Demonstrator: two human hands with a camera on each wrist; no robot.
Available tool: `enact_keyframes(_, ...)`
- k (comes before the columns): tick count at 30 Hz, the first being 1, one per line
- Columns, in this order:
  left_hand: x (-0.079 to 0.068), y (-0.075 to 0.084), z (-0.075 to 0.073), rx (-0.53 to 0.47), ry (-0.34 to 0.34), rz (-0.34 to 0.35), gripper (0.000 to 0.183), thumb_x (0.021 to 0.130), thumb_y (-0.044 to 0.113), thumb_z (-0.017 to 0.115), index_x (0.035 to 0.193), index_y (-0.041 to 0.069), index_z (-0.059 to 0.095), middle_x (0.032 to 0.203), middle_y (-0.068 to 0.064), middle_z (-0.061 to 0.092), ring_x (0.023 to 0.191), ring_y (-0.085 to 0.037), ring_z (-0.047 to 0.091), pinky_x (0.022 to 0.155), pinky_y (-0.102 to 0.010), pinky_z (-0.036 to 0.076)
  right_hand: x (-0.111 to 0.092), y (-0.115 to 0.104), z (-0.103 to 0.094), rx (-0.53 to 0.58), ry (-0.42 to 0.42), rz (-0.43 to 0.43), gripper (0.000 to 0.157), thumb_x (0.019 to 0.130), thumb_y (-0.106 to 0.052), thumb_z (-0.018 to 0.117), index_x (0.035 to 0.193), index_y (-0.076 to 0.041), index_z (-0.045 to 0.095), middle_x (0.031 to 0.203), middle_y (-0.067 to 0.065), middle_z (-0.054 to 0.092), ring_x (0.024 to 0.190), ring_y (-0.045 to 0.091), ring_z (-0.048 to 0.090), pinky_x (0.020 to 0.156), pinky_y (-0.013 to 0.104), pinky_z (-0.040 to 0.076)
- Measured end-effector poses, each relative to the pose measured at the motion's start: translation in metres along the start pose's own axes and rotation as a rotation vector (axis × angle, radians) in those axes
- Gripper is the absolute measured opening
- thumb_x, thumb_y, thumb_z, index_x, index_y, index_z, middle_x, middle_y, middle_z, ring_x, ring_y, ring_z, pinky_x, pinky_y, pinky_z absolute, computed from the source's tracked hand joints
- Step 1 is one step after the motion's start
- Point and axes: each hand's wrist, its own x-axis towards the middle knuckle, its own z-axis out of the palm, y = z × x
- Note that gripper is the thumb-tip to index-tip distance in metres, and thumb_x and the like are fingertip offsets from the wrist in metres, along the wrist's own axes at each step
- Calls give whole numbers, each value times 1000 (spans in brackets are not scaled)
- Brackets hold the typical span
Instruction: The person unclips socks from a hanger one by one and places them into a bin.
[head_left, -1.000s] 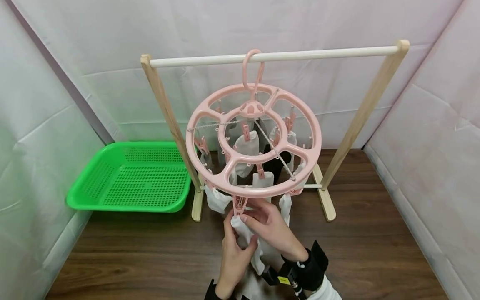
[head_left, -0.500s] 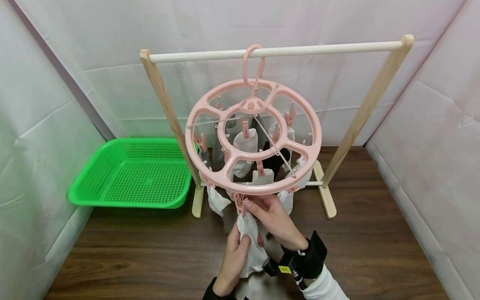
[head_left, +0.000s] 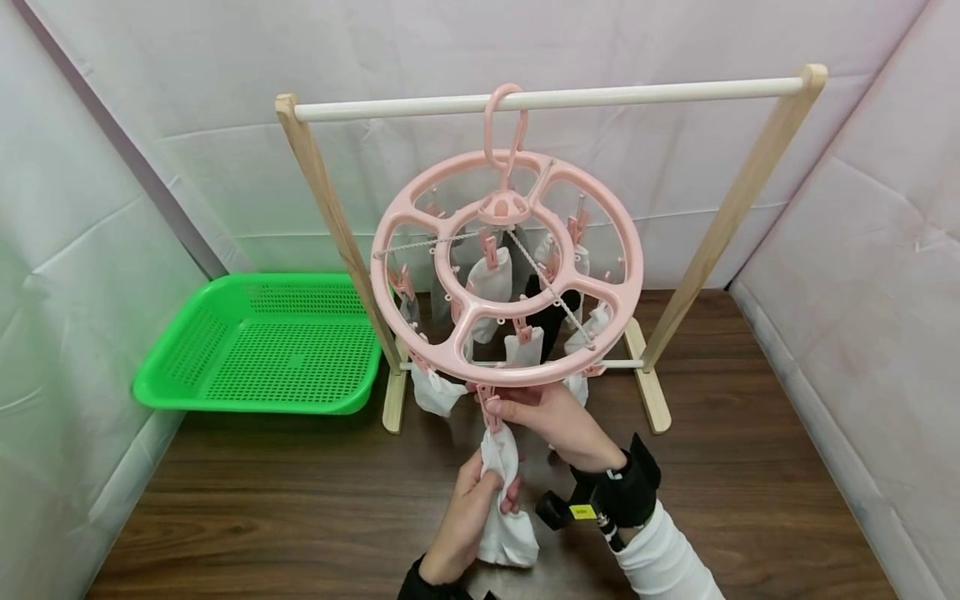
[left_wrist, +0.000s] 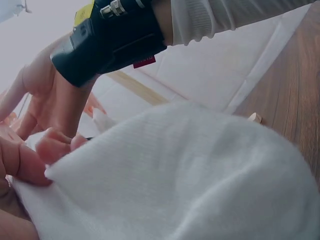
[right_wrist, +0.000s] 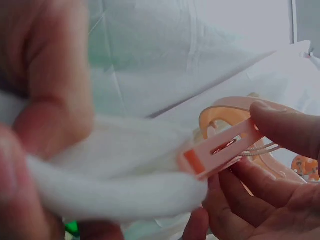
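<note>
A white sock [head_left: 501,487] hangs just below the front rim of a round pink clip hanger [head_left: 615,333]. My left hand [head_left: 468,504] grips the sock partway down, and its cloth fills much of the left wrist view. My right hand [head_left: 551,417] pinches a pink clothespin [head_left: 489,408] between thumb and fingers. In the right wrist view the tip of that clothespin [right_wrist: 220,150] meets the edge of the sock [right_wrist: 130,175]. Whether the cloth is clamped between its jaws I cannot tell.
The hanger hooks over a white rod [head_left: 637,96] on a wooden stand [head_left: 731,217]. Several clipped socks, such as a white one [head_left: 491,279] and a black one [head_left: 551,312], hang beneath it. A green basket [head_left: 258,400] stands at the left. Pale cloth walls surround the table.
My left hand has slid down from beside the clothespin, drawing the sock out longer below it. The right hand stays at the clothespin, its wrist slightly farther right.
</note>
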Motion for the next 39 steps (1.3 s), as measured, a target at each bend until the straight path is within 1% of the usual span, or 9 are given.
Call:
enact_keyframes(5,0,1,-1,-6,8,-6,33,86,-10,30,113,-13,48,69,-4,45,53,-10,37,57,-23,39,1,-2,-2,113,-20,-7,25,92,-6,67,117,-3,65,105,13,68,93,20,64,83,31,49)
enact_keyframes(9,-1,0,-2,6,16,-14,31,88,-10,30,112,-11,50,69,-4,45,54,-10,37,57,-23,39,2,-2,-3,164,-64,-34,18,94,-1,62,111,0,66,90,11,67,82,21,63,80,32,49)
enact_keyframes(12,-2,-1,-3,21,28,-19,30,89,-9,30,111,-10,51,69,-4,45,53,-10,37,56,-23,38,3,-2,-5,166,-61,-51,16,94,0,60,107,-2,70,90,10,68,85,22,64,82,33,49)
enact_keyframes(17,-5,-4,-7,52,71,-12,30,88,-9,31,110,-15,50,67,-4,45,52,-8,37,54,-21,38,5,-1,-9,181,-40,-99,19,94,5,57,98,-7,71,91,8,69,86,21,65,83,32,48)
enact_keyframes(19,-7,-4,-11,61,85,-9,30,87,-11,31,111,-18,48,67,-4,45,52,-8,38,54,-20,37,6,0,-10,201,-55,-124,20,94,8,55,96,-5,69,88,10,68,79,22,64,81,33,49)
enact_keyframes(24,-10,0,-24,98,118,11,31,86,-11,32,111,-18,49,66,-4,45,52,-8,38,53,-20,37,7,2,-18,229,-65,-139,24,94,11,52,100,-4,69,88,11,68,75,22,63,77,33,50)
enact_keyframes(29,-9,8,-44,164,179,12,32,86,-12,33,114,-19,47,66,-5,45,52,-8,38,52,-20,37,5,2,-27,277,-31,-96,23,95,8,53,101,-6,70,90,9,68,78,22,64,79,31,49)
enact_keyframes(33,-10,16,-62,224,237,-3,26,88,-12,33,109,-16,48,66,-6,45,52,-10,38,52,-22,38,2,3,-33,298,-2,-38,22,94,7,56,101,-9,70,94,5,67,83,18,63,85,30,48)
enact_keyframes(39,-11,28,-83,307,297,-4,23,89,-11,33,105,-11,49,68,-7,46,54,-12,39,54,-24,40,2,2,-40,244,-100,-37,23,96,8,50,104,-6,68,90,7,64,82,21,60,85,33,47)
